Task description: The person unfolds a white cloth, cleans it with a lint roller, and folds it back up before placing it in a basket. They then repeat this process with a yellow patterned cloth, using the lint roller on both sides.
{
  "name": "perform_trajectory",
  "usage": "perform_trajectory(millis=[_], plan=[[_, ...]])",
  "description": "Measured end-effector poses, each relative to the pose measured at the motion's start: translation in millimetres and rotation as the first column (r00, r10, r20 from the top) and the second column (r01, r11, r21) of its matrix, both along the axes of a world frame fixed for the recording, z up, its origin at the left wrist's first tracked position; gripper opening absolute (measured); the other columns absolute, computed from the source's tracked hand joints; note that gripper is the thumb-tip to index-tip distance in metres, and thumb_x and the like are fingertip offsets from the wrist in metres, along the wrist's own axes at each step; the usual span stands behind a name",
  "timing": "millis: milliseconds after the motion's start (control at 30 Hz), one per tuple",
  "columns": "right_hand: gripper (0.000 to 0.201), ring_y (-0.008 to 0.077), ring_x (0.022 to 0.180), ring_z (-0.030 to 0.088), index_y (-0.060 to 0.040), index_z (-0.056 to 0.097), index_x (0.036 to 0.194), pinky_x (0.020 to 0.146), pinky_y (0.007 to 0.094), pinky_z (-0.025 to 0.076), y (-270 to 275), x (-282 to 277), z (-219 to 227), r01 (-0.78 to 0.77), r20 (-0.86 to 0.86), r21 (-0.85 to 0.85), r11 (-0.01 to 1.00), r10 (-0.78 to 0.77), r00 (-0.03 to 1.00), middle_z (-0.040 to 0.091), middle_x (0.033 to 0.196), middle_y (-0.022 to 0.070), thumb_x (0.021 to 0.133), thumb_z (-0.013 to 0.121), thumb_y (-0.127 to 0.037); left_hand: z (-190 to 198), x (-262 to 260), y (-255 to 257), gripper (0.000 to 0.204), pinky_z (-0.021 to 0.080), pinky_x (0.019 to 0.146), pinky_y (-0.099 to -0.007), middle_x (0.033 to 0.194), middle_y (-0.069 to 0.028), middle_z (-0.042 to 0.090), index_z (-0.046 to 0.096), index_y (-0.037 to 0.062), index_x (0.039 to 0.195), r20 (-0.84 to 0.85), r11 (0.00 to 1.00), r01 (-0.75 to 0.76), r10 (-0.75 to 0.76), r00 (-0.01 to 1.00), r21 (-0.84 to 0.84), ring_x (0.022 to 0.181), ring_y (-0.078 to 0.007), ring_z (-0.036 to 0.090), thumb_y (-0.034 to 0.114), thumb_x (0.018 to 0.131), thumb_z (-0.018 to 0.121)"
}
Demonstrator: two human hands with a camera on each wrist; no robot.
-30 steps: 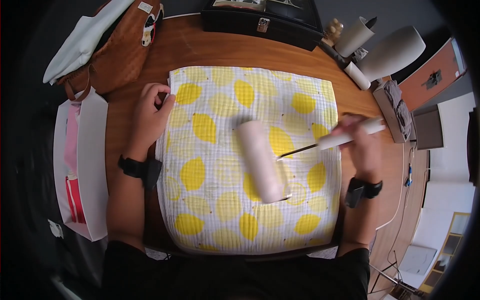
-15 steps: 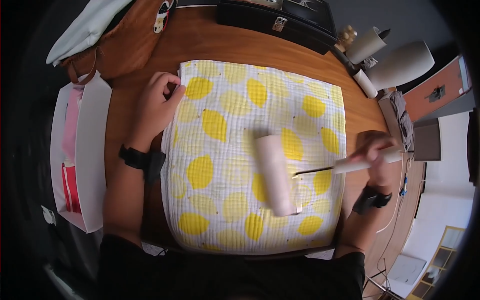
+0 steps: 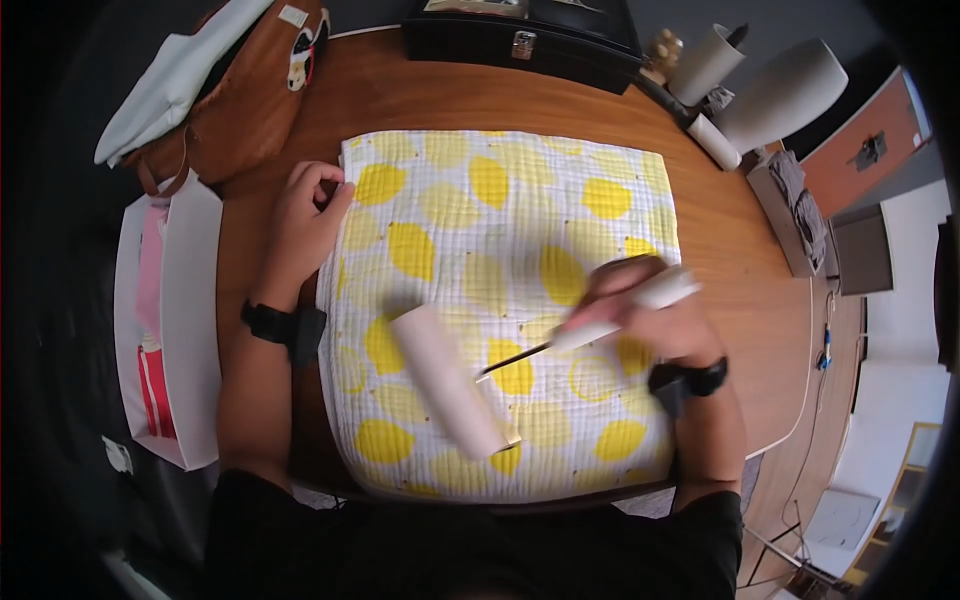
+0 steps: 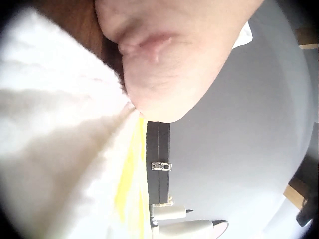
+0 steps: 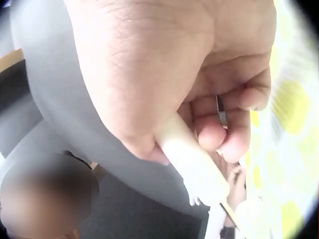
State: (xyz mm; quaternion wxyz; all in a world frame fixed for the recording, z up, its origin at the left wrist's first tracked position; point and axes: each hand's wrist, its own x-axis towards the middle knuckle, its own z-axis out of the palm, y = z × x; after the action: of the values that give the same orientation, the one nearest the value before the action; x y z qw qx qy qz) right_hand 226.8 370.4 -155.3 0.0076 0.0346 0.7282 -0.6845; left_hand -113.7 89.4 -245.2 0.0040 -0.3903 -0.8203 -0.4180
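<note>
A folded white cloth with yellow lemons (image 3: 485,230) lies flat on the wooden table. At its upper left edge my left hand (image 3: 312,228) pinches the border; in the left wrist view creases in the cloth (image 4: 55,129) run to the thumb tip of that hand (image 4: 164,64). My right hand (image 3: 655,315) grips the white handle (image 3: 582,333) of a lint roller, whose pale cylinder (image 3: 450,383) slants across the lower middle of the cloth, slightly blurred. The right wrist view shows fingers of the right hand (image 5: 164,64) curled round the handle (image 5: 192,162).
A white open box (image 3: 195,330) with pink and red things stands at the left, below a brown bag (image 3: 250,110). A black case (image 3: 470,42) is at the back. White containers (image 3: 785,95) and a small box with grey cloth (image 3: 785,220) stand at the right.
My right hand has moved the roller left and toward my body, from right of the cloth's middle to its lower left-centre. The left hand keeps its place at the cloth's edge.
</note>
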Motion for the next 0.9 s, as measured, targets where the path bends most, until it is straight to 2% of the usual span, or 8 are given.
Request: perform_trajectory(millis=[100,133,233,400,500,533,733,900], plan=[[0.026,0.0192,0.092,0.079,-0.0025,0.084,0.117,0.083,0.0308,0.061,-37,-15,-8,-0.189,0.049,-0.055,0.98,0.192,0.98,0.084,0.106,0.0138,0.093,0.085,-0.012,5,2,3,0.014,0.049,0.079,-0.0316,0.105,-0.0058,0.062,0.069,0.0027,0.108,-0.002,1.0,0.003,-0.003,1.0,-0.002,0.084,-0.0169,0.054,0.011,0.099,0.074],[0.026,0.0194,0.086,0.078,-0.0035,0.085,0.115,0.077,0.0309,0.061,-42,-17,-14,-0.193,-0.143,-0.016,0.981,0.188,0.972,0.084,0.102,0.0135,0.093,0.087,-0.016,5,3,2,0.014,0.049,0.079,-0.0315,0.105,-0.0057,0.062,0.069,0.0028,0.108,0.001,1.0,-0.006,0.006,1.0,-0.006,0.084,-0.0169,0.054,0.011,0.099,0.074],[0.022,0.0198,0.083,0.077,-0.0034,0.086,0.112,0.073,0.0325,0.06,-23,-11,6,-0.176,-0.152,0.106,0.979,0.191,0.97,0.083,0.098,0.0138,0.093,0.087,-0.015,1,3,2,0.013,0.05,0.079,-0.0314,0.104,-0.0054,0.062,0.069,0.0028,0.108,-0.005,1.0,-0.004,0.004,1.0,0.028,0.085,-0.0168,0.055,0.012,0.099,0.074],[0.032,0.0229,0.072,0.073,0.0016,0.082,0.088,0.067,0.0363,0.059,51,34,24,0.185,-0.278,0.242,0.952,-0.115,0.954,0.08,0.084,0.0155,0.095,0.066,-0.026,6,5,2,0.014,0.05,0.079,-0.0317,0.105,-0.0054,0.063,0.069,0.0023,0.108,0.016,1.0,-0.022,0.022,1.0,-0.004,0.084,-0.0172,0.055,0.014,0.1,0.074],[0.024,0.025,0.07,0.073,0.0019,0.073,0.09,0.067,0.0401,0.06,93,80,29,0.655,-0.241,0.228,0.72,-0.61,0.755,0.075,0.076,0.0169,0.097,0.066,-0.02,6,6,1,0.015,0.05,0.078,-0.0321,0.105,-0.0057,0.063,0.069,0.002,0.108,0.041,0.999,-0.034,0.035,0.999,-0.013,0.083,-0.0177,0.055,0.014,0.101,0.073],[0.034,0.0172,0.065,0.056,-0.0045,0.067,0.076,0.058,0.0353,0.04,98,74,35,0.675,-0.337,0.225,0.703,-0.594,0.731,0.063,0.07,0.0078,0.098,0.063,-0.029,5,6,2,0.015,0.05,0.078,-0.0323,0.105,-0.0059,0.063,0.069,0.002,0.108,0.048,0.999,-0.035,0.036,0.998,-0.011,0.083,-0.0178,0.055,0.014,0.101,0.073],[0.028,0.0157,0.07,0.06,-0.0032,0.067,0.086,0.059,0.0338,0.043,92,80,55,0.829,-0.18,0.233,0.509,-0.815,0.551,0.065,0.076,0.0072,0.098,0.062,-0.028,-2,-1,1,0.015,0.05,0.078,-0.0323,0.105,-0.0068,0.063,0.068,0.0018,0.108,0.018,1.0,-0.005,0.005,1.0,0.021,0.083,-0.0178,0.054,0.014,0.101,0.073],[0.03,0.0193,0.066,0.069,0.0029,0.073,0.098,0.058,0.0312,0.053,78,50,5,0.679,-0.161,0.059,0.732,-0.664,0.73,0.074,0.082,0.0119,0.098,0.063,-0.025,3,2,1,0.016,0.049,0.079,-0.0319,0.105,-0.0068,0.063,0.068,0.0018,0.108,0.028,1.0,-0.008,0.008,1.0,-0.013,0.085,-0.0174,0.054,0.014,0.1,0.074]])
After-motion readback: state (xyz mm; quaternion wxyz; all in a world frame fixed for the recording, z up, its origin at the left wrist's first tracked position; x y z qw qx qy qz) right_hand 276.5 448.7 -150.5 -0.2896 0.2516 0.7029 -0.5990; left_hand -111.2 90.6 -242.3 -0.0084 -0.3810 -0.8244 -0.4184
